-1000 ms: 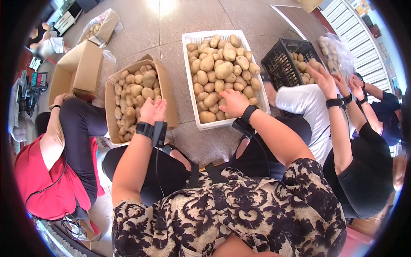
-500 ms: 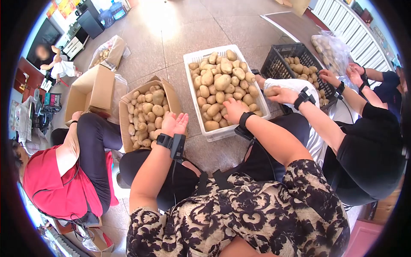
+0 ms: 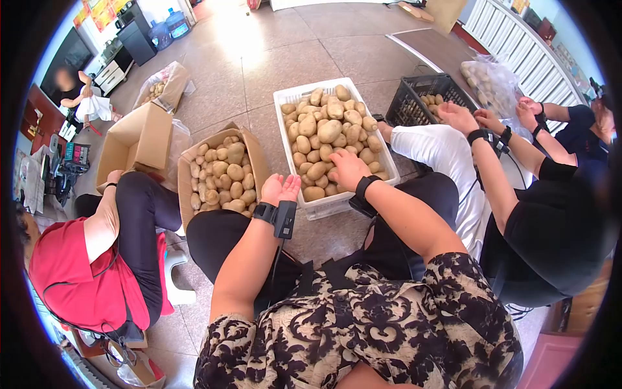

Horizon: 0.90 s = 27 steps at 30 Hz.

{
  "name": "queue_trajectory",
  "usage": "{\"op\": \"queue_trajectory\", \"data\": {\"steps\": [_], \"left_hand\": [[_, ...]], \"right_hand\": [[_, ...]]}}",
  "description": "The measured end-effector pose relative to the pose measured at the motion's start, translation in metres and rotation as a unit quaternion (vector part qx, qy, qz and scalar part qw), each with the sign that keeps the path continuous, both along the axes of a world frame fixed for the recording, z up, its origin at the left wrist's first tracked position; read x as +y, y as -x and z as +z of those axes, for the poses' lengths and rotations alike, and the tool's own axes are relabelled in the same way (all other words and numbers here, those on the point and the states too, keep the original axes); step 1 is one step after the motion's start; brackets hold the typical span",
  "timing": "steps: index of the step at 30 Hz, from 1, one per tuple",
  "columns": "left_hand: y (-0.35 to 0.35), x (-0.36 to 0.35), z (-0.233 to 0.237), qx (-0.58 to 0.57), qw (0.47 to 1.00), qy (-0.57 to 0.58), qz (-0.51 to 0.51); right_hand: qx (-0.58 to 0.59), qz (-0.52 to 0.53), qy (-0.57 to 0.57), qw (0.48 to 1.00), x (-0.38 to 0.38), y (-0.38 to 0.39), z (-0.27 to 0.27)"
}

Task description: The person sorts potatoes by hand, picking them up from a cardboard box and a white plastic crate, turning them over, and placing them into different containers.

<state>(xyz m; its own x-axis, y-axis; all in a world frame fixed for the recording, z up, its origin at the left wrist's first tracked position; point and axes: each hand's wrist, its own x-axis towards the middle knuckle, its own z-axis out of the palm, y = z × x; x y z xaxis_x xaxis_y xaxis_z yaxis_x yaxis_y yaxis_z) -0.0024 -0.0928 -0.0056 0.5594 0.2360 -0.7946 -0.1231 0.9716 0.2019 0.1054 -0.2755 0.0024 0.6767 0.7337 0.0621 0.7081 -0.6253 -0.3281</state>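
Observation:
A white plastic crate heaped with potatoes stands in front of me. My right hand rests on potatoes near the crate's front right, its fingers curled down; what they hold, if anything, is hidden. Palm up and with nothing in it, my left hand is between that crate and a cardboard box of smaller potatoes on the left. Both wrists carry black straps with devices.
At the left, a person in red sits by an open cardboard box. To the right, a person in black reaches over a black crate of potatoes. Another person handles a plastic bag of potatoes. A white stool stands left of me.
My left hand has moved right, away from the cardboard box toward the white crate. My right hand has shifted slightly left. The neighbour's hand has moved from beside the white crate to the black crate.

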Motion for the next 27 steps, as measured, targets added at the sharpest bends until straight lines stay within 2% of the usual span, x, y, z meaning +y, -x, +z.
{"op": "queue_trajectory", "data": {"steps": [8,13,15,19,24,27], "left_hand": [[-0.021,-0.013,-0.014,-0.032,0.998,-0.032,-0.048],[-0.04,-0.024,-0.015,-0.038,0.992,-0.077,-0.092],[-0.049,-0.032,-0.015,-0.028,0.994,-0.076,-0.075],[-0.063,-0.041,-0.034,-0.032,0.992,-0.074,-0.102],[-0.067,-0.043,-0.045,-0.024,0.989,-0.091,-0.117],[-0.062,-0.04,-0.047,-0.002,0.987,-0.101,-0.124]], "right_hand": [[0.033,-0.074,0.007,0.997,-0.021,-0.008,0.003],[0.057,-0.109,0.059,0.991,-0.032,-0.008,0.009],[0.076,-0.127,0.086,0.985,-0.034,-0.008,0.013],[0.057,-0.118,0.065,0.989,-0.036,-0.008,0.003],[0.081,-0.103,0.093,0.987,-0.039,-0.015,-0.007],[0.1,-0.119,0.091,0.984,-0.032,-0.01,0.007]]}}
